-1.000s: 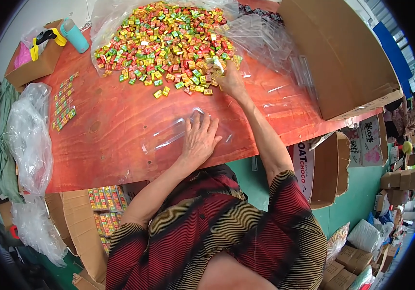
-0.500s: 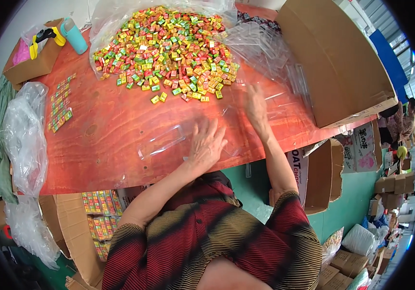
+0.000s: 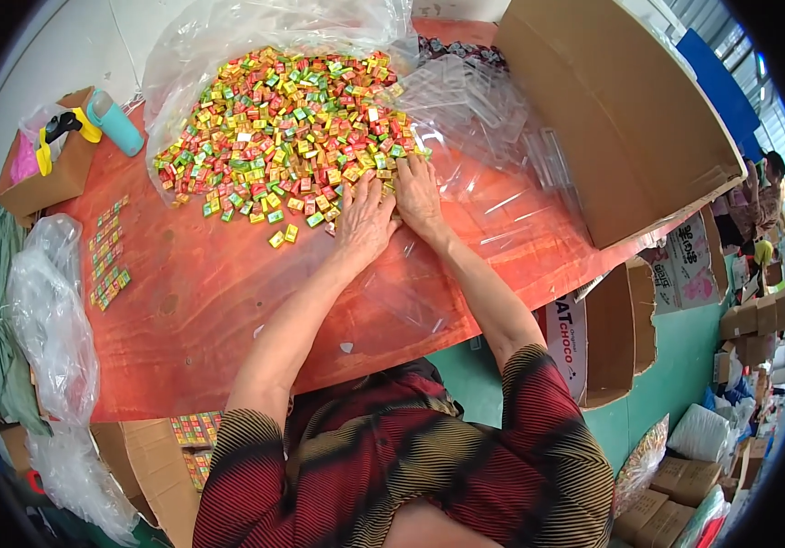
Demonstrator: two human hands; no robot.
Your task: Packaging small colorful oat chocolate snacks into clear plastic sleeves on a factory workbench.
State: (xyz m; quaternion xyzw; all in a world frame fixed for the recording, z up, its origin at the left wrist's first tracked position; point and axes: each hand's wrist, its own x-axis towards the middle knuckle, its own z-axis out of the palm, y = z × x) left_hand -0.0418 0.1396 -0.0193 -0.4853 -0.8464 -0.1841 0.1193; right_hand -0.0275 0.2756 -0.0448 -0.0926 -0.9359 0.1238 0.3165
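Observation:
A big heap of small wrapped candies (image 3: 283, 128) in red, yellow, green and orange lies on clear plastic at the far side of the red table (image 3: 191, 310). My left hand (image 3: 365, 219) rests palm down at the heap's near edge, fingers spread over the candies. Right beside it, my right hand (image 3: 417, 194) also lies flat on the candies, the two hands touching. A clear plastic tray (image 3: 411, 292) lies on the table just in front of my arms. Whether either hand grips any candy is hidden under the palms.
A large open cardboard box (image 3: 612, 119) stands at the right, with clear plastic trays (image 3: 493, 110) beside it. A small box with a teal bottle (image 3: 114, 123) sits at far left. Rows of candies (image 3: 107, 256) lie at the left edge. Plastic bags and cartons surround the table.
My left hand left the clear tray near the table's front and moved forward to the heap. My right hand came back to the heap's edge next to it.

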